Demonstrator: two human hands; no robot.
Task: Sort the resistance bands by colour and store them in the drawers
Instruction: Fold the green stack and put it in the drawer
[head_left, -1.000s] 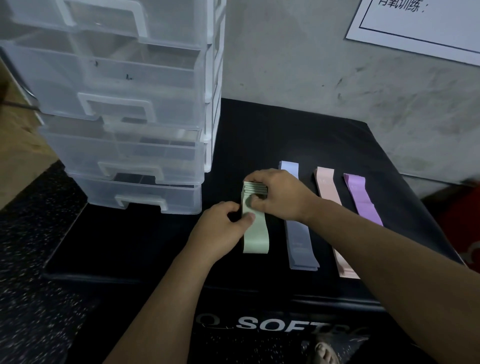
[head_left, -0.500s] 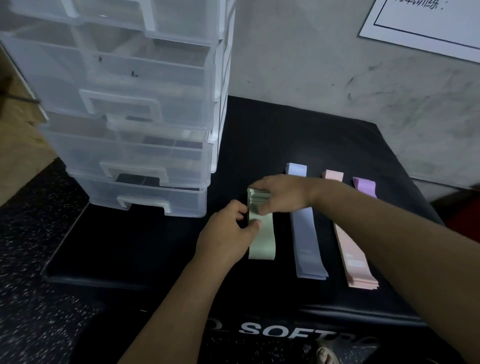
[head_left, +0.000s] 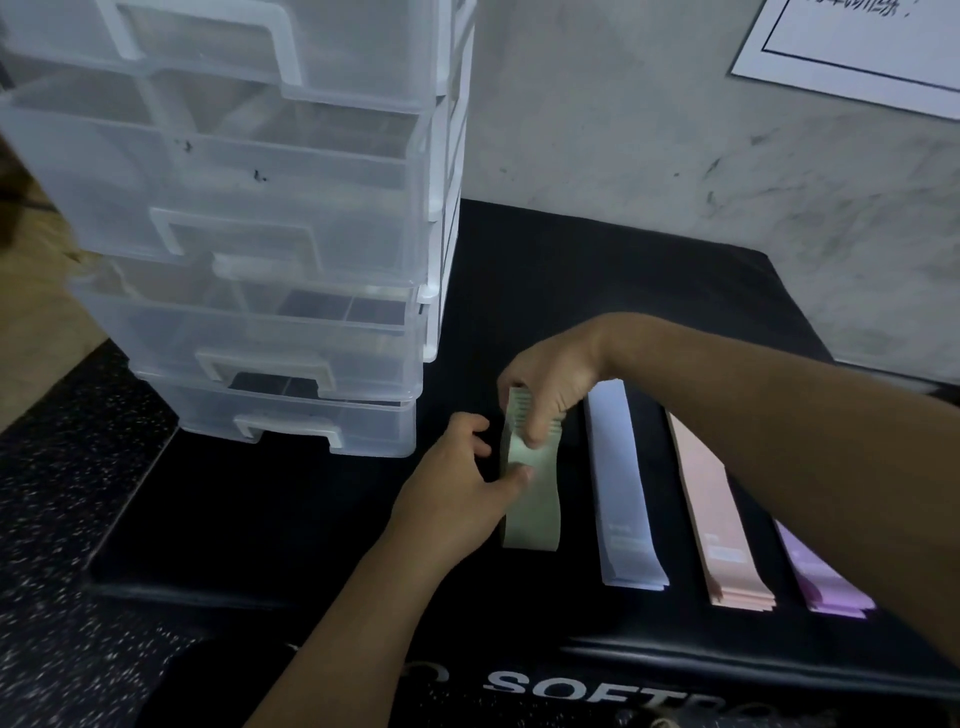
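Four stacks of bands lie side by side on the black pad (head_left: 311, 519), just right of the clear drawers (head_left: 291, 208): green stack (head_left: 532, 514), blue stack (head_left: 621, 493), pink stack (head_left: 709, 514) and purple stack (head_left: 831, 587). Only the green one has changed over the last second. The right hand (head_left: 556, 379), clamped on its far end, has lifted that end off the pad and curled it back toward the person, so the layered edges now stand up and the strip bows in the middle. The left hand (head_left: 457, 478) has stayed at the stack's left edge, thumb pressed on top about midway and fingers curled alongside, pinning the near half flat. The other three stacks have not moved. That reads as the sorting being done and the green stack being folded small enough for a drawer; nothing is stored yet. Much is hidden. The right forearm covers the far part of the purple stack and crosses the pink one. The right palm hides how far the fold has gone, and the left fingertips cannot be seen against the dark pad. The frosted drawer fronts blur whatever is inside, the unit's top is cut off by the frame, and which drawer is meant for green cannot be told.
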